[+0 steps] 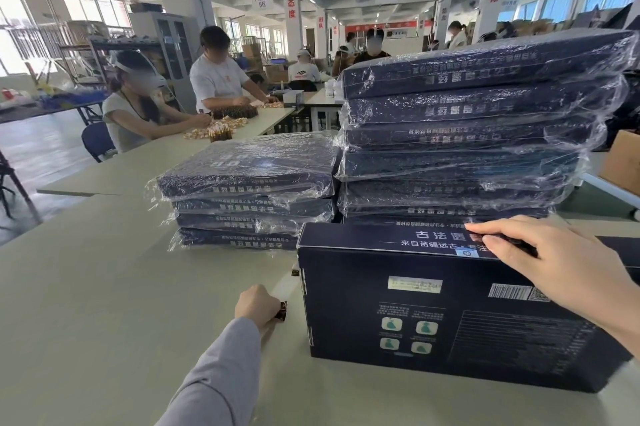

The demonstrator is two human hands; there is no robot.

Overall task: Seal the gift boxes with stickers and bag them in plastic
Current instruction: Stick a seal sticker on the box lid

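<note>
So the unwrapped gift box lay flat on the pale tabletop, back side up with the barcode showing. The right hand was pressing down on its far edge, fingers flat, right next to a small blue sticker. The left hand was off to the box's left, clenched around something small and dark, couldn't tell what. Directly behind the box stood a tall stack of bagged boxes, basically touching it, plus a shorter stack to the left. Other workers sat at a table further back.
</note>
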